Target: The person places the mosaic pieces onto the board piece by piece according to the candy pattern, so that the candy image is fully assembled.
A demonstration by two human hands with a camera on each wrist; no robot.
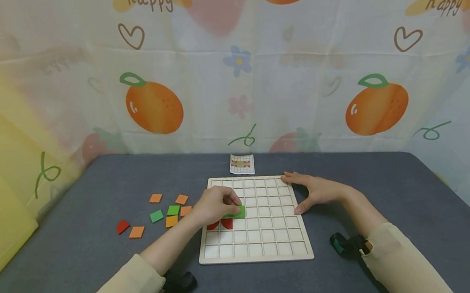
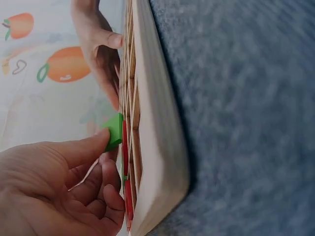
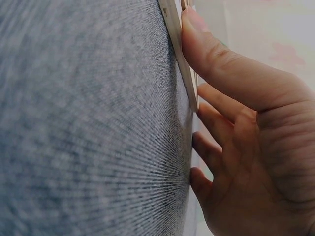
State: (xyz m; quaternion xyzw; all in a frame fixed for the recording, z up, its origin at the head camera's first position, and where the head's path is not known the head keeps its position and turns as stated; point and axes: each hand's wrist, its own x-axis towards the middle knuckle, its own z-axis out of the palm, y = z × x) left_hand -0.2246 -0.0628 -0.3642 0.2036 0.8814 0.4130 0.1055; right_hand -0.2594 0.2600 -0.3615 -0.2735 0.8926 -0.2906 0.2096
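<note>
Thumb and fingers of my left hand (image 1: 215, 205) pinch a green square tile (image 2: 116, 132) over the left part of a pale wooden grid board (image 1: 267, 259). In the left wrist view the tile is tilted, its lower edge right at the grid. Red rounded pieces (image 1: 227, 223) sit in cells just below that hand, and a bit of green shows beside them; the hand hides part of this area. At the board's upper right, my right hand (image 1: 320, 191) rests on the edge with fingers spread, its thumb (image 3: 199, 46) on the side rim.
Left of the board lie several loose orange tiles (image 1: 137, 232), green tiles (image 1: 156, 216), a yellow-orange tile (image 1: 172, 221) and a red rounded piece (image 1: 123, 226). Behind the board is a small printed pattern card (image 1: 242, 164). A fruit-print cloth (image 1: 201, 145) hangs behind the dark table (image 1: 266, 289).
</note>
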